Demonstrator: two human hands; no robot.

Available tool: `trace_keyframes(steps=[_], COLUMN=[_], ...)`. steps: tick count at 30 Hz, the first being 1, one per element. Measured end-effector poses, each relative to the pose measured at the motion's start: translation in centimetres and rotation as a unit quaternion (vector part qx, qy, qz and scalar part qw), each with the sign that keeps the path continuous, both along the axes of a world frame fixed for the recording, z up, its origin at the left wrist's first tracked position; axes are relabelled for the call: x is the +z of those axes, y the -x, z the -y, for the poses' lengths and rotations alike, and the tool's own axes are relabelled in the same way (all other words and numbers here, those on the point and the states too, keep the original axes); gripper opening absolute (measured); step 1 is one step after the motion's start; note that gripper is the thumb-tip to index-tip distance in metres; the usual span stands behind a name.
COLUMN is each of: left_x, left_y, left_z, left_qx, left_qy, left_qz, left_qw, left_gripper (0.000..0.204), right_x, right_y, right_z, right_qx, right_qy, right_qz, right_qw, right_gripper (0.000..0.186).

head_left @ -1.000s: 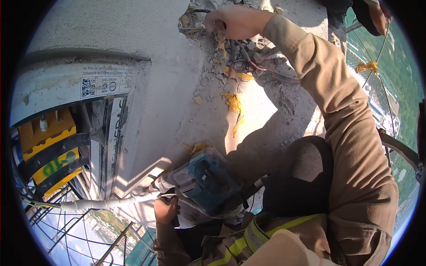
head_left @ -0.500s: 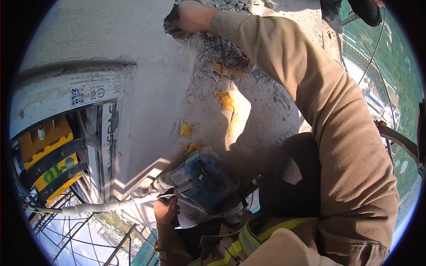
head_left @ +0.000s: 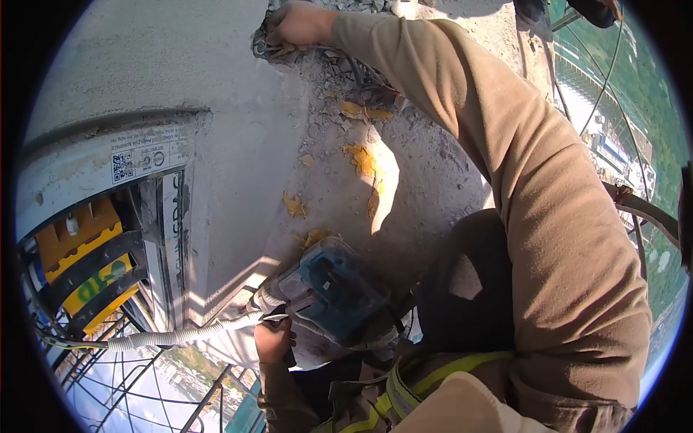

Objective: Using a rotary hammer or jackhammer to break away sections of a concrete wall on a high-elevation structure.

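Reaching into a broken hollow (head_left: 260, 47) in the wall (head_left: 159, 58), the right hand (head_left: 299, 23) hides its fingertips; I can't tell how tight its grip is.

Wires (head_left: 355, 71) show just below that hand. The left hand (head_left: 274, 342) is closed round a dark tool (head_left: 276, 312), a ribbed white conduit (head_left: 195, 335) just beside its grip, a blue power tool (head_left: 343, 285) to its right.

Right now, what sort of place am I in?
Probably a high-up building site: rubble lies beside the wall, what looks like a blue power tool sits near your left hand, and small buildings show far below.
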State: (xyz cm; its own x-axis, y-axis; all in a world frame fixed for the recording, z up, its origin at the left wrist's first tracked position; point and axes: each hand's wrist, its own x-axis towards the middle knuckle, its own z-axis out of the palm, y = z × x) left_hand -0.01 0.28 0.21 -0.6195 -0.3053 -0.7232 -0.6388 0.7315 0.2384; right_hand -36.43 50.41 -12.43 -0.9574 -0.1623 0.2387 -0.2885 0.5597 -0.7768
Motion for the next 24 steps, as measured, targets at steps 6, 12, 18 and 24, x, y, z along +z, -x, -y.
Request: trace_keyframes(steps=[6,12,18,24], left_x=[-0.2,-0.2,-0.1,-0.3], left_y=[-0.2,0.3,0.4,0.2], left_z=[1.1,0.4,0.8,0.9], left_qx=[-0.003,0.000,0.006,0.012], left_qy=[0.000,-0.006,-0.018,-0.007], left_qz=[0.020,0.015,0.020,0.030], left_qw=[1.000,1.000,1.000,0.999], left_gripper=[0.022,0.022,0.024,0.024], right_x=[3.2,2.7,6.6,8.7], right_y=[-2.1,-2.7,-10.0,-8.3], right_z=[3.5,-6.9,-1.6,-0.3], right_qx=[-0.162,-0.126,-0.241,-0.195], right_qy=[0.168,0.123,-0.192,-0.005], right_qz=[0.193,0.056,-0.025,0.055], right_qw=[0.953,0.983,0.951,0.979], right_gripper=[0.019,0.019,0.027,0.031])
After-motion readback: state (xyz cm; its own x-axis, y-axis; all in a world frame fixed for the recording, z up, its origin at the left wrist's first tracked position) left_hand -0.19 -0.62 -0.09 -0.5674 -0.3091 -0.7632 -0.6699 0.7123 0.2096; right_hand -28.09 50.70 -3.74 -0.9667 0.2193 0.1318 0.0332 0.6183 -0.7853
